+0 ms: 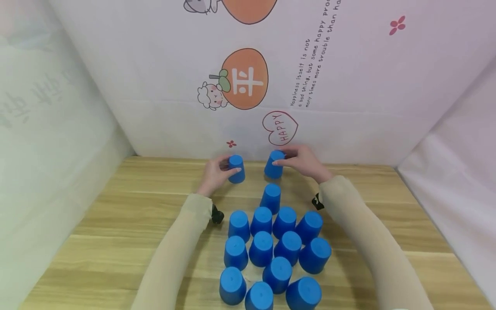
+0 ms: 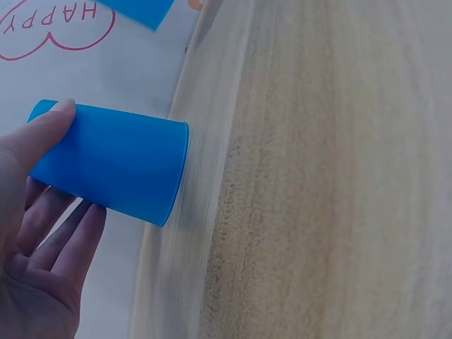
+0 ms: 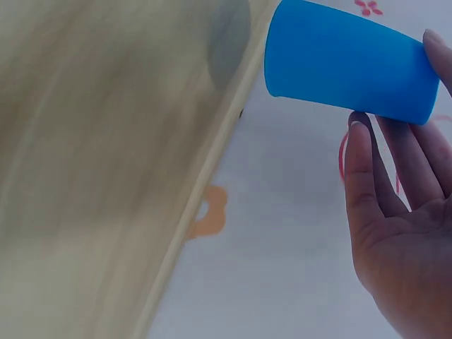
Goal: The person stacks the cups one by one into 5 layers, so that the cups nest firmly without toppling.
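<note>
Near the back edge of the table, my left hand [image 1: 215,174] grips an upside-down blue plastic cup [image 1: 237,170], thumb on one side and fingers on the other. To its right, my right hand [image 1: 300,160] holds a second blue cup [image 1: 274,165] the same way, slightly tilted. In the right wrist view this cup [image 3: 349,60] hangs above the wood, its shadow below. The left wrist view shows the other cup [image 2: 116,159] with its wide rim at the tabletop; whether it touches is hard to tell. A gap separates the two cups.
Between my forearms several more blue cups stand upside down in loose rows, led by a single cup [image 1: 271,199] at the back. The wooden table [image 1: 128,224] meets a printed white cloth backdrop [image 1: 174,129] behind the hands. White cloth [image 1: 457,172] also hangs at both sides.
</note>
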The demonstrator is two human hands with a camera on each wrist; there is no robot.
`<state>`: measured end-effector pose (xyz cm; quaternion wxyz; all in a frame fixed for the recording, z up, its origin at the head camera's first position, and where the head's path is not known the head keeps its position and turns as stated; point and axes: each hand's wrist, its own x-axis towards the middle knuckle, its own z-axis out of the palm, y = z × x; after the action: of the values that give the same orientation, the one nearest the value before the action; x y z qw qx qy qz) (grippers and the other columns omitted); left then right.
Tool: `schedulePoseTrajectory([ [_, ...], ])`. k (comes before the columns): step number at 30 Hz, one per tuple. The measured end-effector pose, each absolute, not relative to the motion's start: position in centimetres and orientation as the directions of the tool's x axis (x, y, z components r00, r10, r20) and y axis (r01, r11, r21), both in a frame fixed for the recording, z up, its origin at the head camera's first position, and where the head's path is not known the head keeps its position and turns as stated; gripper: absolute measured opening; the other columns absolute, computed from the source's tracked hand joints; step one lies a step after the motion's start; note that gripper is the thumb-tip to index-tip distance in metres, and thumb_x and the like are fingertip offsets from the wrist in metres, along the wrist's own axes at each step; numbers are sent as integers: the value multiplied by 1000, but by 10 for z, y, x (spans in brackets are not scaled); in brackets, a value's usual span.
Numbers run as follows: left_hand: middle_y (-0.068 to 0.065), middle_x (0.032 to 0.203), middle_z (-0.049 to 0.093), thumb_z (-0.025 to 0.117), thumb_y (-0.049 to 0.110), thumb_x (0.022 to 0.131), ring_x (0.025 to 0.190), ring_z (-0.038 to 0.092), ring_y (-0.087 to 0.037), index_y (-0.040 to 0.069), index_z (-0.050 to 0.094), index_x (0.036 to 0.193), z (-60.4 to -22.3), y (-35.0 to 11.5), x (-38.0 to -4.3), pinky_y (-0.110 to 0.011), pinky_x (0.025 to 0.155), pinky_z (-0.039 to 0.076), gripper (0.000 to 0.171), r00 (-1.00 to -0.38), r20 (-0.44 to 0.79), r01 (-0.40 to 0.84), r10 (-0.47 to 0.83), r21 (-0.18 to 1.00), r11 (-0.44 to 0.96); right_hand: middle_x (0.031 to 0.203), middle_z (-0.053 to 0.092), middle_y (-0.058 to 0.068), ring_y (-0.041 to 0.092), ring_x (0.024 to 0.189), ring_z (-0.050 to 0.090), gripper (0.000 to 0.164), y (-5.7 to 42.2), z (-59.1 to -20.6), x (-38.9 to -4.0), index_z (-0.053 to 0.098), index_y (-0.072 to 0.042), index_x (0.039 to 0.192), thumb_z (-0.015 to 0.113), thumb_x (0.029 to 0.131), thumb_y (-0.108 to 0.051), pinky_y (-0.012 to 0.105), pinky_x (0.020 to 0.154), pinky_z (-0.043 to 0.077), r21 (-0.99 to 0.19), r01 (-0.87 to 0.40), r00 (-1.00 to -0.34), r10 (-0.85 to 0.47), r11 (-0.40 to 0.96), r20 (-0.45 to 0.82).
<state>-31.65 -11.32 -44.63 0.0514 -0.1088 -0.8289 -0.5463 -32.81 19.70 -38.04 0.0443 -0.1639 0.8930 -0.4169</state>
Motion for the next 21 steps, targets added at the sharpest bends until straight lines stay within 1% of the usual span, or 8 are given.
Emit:
schedulePoseTrajectory([
  [4, -18, 127, 67, 82, 22, 89, 114, 66, -32, 2, 62, 135, -448, -114, -318, -42, 96, 54, 54, -969, 213, 245, 124, 891, 383, 133, 65, 8, 29, 121, 61, 62, 176, -379, -336, 66, -12, 136, 82, 86, -45, 48, 99, 52, -714, -284, -927, -373, 640, 34],
  [7, -18, 127, 67, 82, 22, 89, 114, 66, -32, 2, 61, 136, -448, -113, -319, -42, 96, 54, 56, -970, 209, 241, 124, 890, 388, 132, 66, 10, 30, 122, 61, 57, 163, -380, -341, 66, -10, 134, 82, 88, -38, 49, 101, 50, -696, -325, -905, -425, 641, 31],
  [10, -18, 128, 66, 82, 23, 89, 114, 66, -32, 2, 61, 137, -447, -112, -320, -42, 96, 54, 56, -972, 202, 235, 123, 890, 390, 131, 66, 10, 31, 123, 61, 53, 152, -381, -343, 67, -8, 132, 82, 88, -34, 50, 102, 49, -692, -335, -891, -455, 639, 11],
  [15, -16, 129, 66, 82, 23, 90, 115, 66, -30, 3, 61, 137, -447, -113, -319, -41, 96, 54, 56, -974, 192, 225, 122, 893, 390, 131, 66, 9, 30, 123, 60, 51, 139, -382, -345, 66, -9, 132, 81, 90, -33, 48, 101, 51, -682, -332, -886, -463, 652, -12],
  [21, -14, 127, 68, 82, 23, 89, 113, 67, -28, 4, 62, 137, -446, -114, -319, -39, 96, 54, 55, -975, 188, 221, 121, 892, 395, 130, 67, 10, 29, 120, 62, 49, 129, -382, -345, 67, -8, 131, 81, 90, -31, 46, 98, 53, -678, -341, -889, -458, 651, 7],
])
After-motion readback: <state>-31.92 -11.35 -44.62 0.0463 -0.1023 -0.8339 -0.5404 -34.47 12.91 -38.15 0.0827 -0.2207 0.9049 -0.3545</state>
